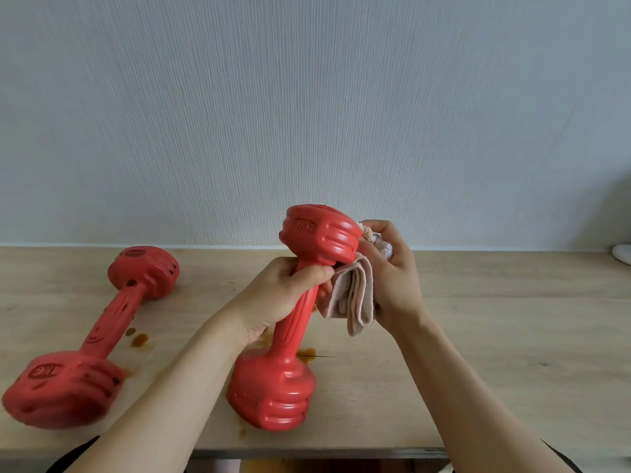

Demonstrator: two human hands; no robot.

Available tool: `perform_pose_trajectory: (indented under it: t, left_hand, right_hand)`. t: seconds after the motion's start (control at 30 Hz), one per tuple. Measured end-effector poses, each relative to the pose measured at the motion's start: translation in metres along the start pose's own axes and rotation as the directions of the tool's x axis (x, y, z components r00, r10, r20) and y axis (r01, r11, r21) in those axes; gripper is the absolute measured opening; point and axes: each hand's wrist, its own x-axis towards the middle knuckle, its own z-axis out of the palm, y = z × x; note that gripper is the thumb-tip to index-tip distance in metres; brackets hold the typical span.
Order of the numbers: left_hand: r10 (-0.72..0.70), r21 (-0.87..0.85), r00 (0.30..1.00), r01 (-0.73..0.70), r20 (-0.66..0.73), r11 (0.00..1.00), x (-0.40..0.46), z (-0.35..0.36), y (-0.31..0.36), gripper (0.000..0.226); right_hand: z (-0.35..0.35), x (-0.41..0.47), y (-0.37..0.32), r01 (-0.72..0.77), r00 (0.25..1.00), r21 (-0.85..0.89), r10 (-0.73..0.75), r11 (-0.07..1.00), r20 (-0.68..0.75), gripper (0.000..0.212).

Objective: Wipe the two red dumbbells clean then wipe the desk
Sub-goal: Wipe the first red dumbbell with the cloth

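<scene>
Pale wood tabletop (pixel 478 319): I'm gripping the upright red plastic dumbbell (pixel 290 336) by its handle with my left hand (pixel 283 295); right hand (pixel 389 268) is clutching the beige folded cloth (pixel 351 298) against its top head, just right.

home room | textured wallpaper (pixel 307 97) | wooden desk (pixel 495 319) | red dumbbells (pixel 92 336)

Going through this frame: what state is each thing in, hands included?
Held dumbbell: tilted, lower end on the desk, looks clean.
Left hand: grips its handle.
Right hand: holds the cloth.
Cloth: bunched, against the upper head.
Other dumbbell: lying flat, dark spots on it.
Desk: brown stains near both dumbbells.
</scene>
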Motion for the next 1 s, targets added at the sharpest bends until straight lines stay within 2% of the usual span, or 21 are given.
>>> perform_pose_trajectory:
  t: [0.1, 0.13, 0.2, 0.3, 0.37, 0.43, 0.47, 0.5, 0.57, 0.63, 0.7, 0.8, 0.9, 0.93, 1.0]
  left_hand:
    - [0.119, 0.295, 0.977, -0.063, -0.174, 0.953, 0.000, -0.008, -0.004, 0.052]
    - [0.136, 0.345, 0.965, -0.052, -0.223, 0.937, -0.002, -0.008, -0.004, 0.053]
    - [0.117, 0.335, 0.944, -0.008, -0.307, 0.942, -0.004, -0.007, -0.002, 0.044]
    - [0.114, 0.335, 0.925, 0.015, -0.364, 0.942, -0.004, -0.004, -0.001, 0.034]
    - [0.115, 0.319, 0.922, 0.010, -0.371, 0.948, -0.003, -0.004, -0.002, 0.031]
    - [0.106, 0.309, 0.925, 0.013, -0.364, 0.951, -0.003, -0.004, -0.003, 0.029]
    - [0.099, 0.298, 0.931, 0.011, -0.352, 0.955, -0.004, -0.003, -0.003, 0.030]
    - [0.091, 0.278, 0.937, 0.007, -0.337, 0.961, -0.005, -0.001, -0.003, 0.032]
    - [0.070, 0.222, 0.945, 0.002, -0.319, 0.975, -0.005, -0.001, -0.006, 0.031]
    - [0.040, 0.174, 0.952, 0.014, -0.304, 0.985, -0.005, -0.002, -0.006, 0.032]
    - [0.028, 0.148, 0.958, 0.015, -0.287, 0.989, -0.005, -0.002, -0.006, 0.033]
    - [0.033, 0.143, 0.952, 0.011, -0.305, 0.990, -0.003, -0.002, -0.006, 0.034]
    - [0.043, 0.163, 0.949, 0.010, -0.313, 0.987, -0.003, -0.003, -0.006, 0.034]
    - [0.047, 0.159, 0.952, 0.001, -0.302, 0.987, -0.003, -0.002, -0.006, 0.033]
    - [0.040, 0.128, 0.959, -0.004, -0.281, 0.992, -0.004, 0.000, -0.006, 0.036]
  right_hand:
    - [0.001, 0.000, 0.001, 0.067, 0.997, -0.098, -0.071, 0.993, -0.035, 0.010]
    - [0.003, 0.000, 0.001, 0.100, 0.994, -0.161, -0.107, 0.982, -0.038, 0.010]
    - [0.010, -0.002, -0.003, 0.157, 0.984, -0.300, -0.177, 0.941, -0.038, 0.012]
    - [0.021, -0.010, -0.012, 0.244, 0.961, -0.448, -0.275, 0.860, -0.005, 0.012]
    - [0.027, -0.018, -0.014, 0.347, 0.920, -0.556, -0.389, 0.755, 0.047, 0.006]
    - [0.032, -0.024, -0.014, 0.473, 0.838, -0.665, -0.528, 0.578, 0.137, 0.003]
    - [0.033, -0.024, -0.014, 0.507, 0.808, -0.682, -0.566, 0.527, 0.163, 0.003]
    - [0.033, -0.024, -0.015, 0.515, 0.803, -0.678, -0.572, 0.525, 0.167, 0.004]
    - [0.027, -0.020, -0.015, 0.477, 0.843, -0.646, -0.520, 0.596, 0.142, 0.004]
    - [0.019, -0.017, -0.013, 0.393, 0.899, -0.629, -0.425, 0.670, 0.109, 0.013]
    - [0.013, -0.016, -0.013, 0.345, 0.922, -0.635, -0.378, 0.691, 0.089, 0.021]
    - [0.021, -0.020, -0.016, 0.419, 0.881, -0.640, -0.459, 0.644, 0.116, 0.008]
    - [0.030, -0.022, -0.020, 0.494, 0.834, -0.653, -0.527, 0.575, 0.167, 0.008]
    - [0.028, -0.021, -0.020, 0.487, 0.841, -0.645, -0.514, 0.589, 0.166, 0.008]
    - [0.022, -0.018, -0.019, 0.420, 0.892, -0.598, -0.434, 0.683, 0.131, 0.005]
